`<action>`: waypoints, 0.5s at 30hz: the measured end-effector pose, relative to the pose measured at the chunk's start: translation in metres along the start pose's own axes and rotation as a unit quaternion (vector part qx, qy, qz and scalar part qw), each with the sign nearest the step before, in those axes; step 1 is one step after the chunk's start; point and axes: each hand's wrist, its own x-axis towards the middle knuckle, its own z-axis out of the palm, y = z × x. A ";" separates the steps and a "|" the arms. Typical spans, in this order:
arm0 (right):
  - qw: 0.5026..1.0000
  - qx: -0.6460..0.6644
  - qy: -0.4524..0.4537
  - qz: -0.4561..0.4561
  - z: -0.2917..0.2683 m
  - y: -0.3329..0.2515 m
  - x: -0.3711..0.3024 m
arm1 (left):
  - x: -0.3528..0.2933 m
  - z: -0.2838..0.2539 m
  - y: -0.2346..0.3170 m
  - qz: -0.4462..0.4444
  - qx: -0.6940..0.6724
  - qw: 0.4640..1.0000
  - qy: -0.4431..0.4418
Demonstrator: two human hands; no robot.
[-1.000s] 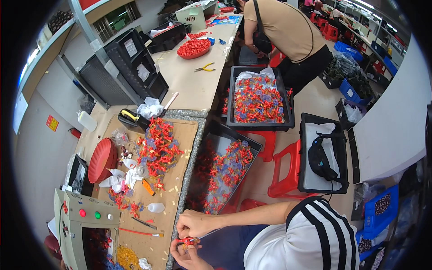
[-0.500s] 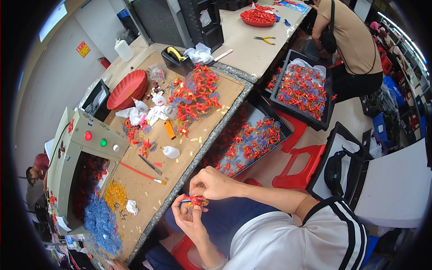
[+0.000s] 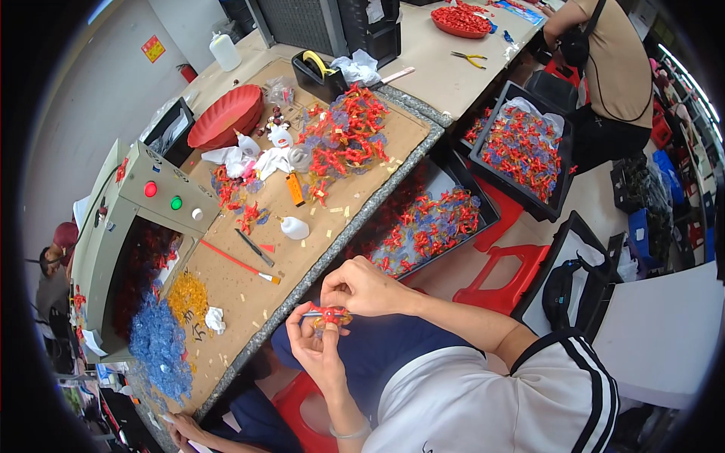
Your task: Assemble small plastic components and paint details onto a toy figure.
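Bright indoor light, ceiling lamps (image 3: 689, 81) upper right, bent edges, black corners

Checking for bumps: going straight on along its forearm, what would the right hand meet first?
Probably the speckled table edge, just beyond the right hand, though depth is unclear.

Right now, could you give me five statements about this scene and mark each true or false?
The left hand holds a small red piece. True.
The right hand rests in a bowl. False: the right hand is close to that piece.
The green button sits between a red button and a white button. True.
The brush stands in a bottle. False: the brush lies on the brown board.
Yellow-handled pliers lie on the pale table. True.
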 end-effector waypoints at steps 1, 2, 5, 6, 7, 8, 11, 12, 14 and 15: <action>1.000 -0.002 -0.003 0.004 0.000 -0.001 0.001 | 0.000 0.000 0.001 0.000 0.002 1.000 0.000; 1.000 -0.006 -0.004 0.007 0.001 -0.003 0.001 | 0.000 -0.001 0.001 -0.001 0.002 1.000 0.004; 1.000 -0.012 -0.011 0.006 0.003 -0.002 0.002 | -0.001 -0.003 0.002 -0.001 0.006 1.000 0.007; 1.000 -0.010 -0.008 0.006 0.003 -0.001 0.002 | -0.001 -0.002 0.003 -0.001 0.006 1.000 0.007; 1.000 -0.008 -0.005 0.005 0.004 0.000 0.002 | -0.001 -0.001 0.003 -0.001 0.006 1.000 0.006; 1.000 -0.007 -0.002 0.005 0.005 0.001 0.001 | -0.001 -0.001 0.003 0.003 0.011 1.000 0.007; 1.000 -0.012 -0.007 0.007 0.003 0.000 0.001 | -0.002 0.000 0.000 0.015 0.021 1.000 0.006; 1.000 -0.008 -0.005 0.007 0.002 0.000 0.001 | -0.002 0.000 0.000 0.017 0.022 1.000 0.005; 1.000 -0.010 -0.002 0.008 -0.002 0.000 0.000 | -0.001 0.004 -0.002 0.021 0.019 1.000 0.001; 1.000 -0.008 -0.003 0.009 -0.002 0.000 -0.001 | -0.001 0.005 -0.002 0.022 0.018 1.000 0.002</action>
